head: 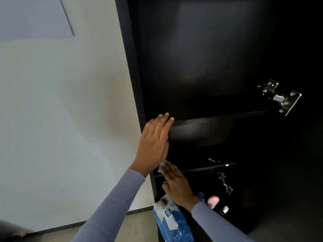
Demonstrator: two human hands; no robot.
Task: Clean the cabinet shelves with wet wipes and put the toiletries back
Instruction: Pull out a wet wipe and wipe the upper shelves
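A tall black cabinet (209, 58) stands open in front of me. My left hand (154, 142) lies flat, fingers together, on the front edge of the upper shelf (218, 117) at its left end. My right hand (176, 185) presses a white wet wipe (161, 167) against the left end of the lower shelf (209, 167); only a corner of the wipe shows. A blue pack of wet wipes (170, 222) lies at the cabinet's bottom left. Behind my right wrist stand a purple bottle (201, 195), a pink bottle (213, 201) and a dark bottle with a white cap (225, 209).
Two metal door hinges (279, 96) (224, 183) stick out on the cabinet's right side. A small white smear (212, 160) sits on the lower shelf. A white wall (70, 119) with a dark skirting runs along the left, above a beige floor (136, 227).
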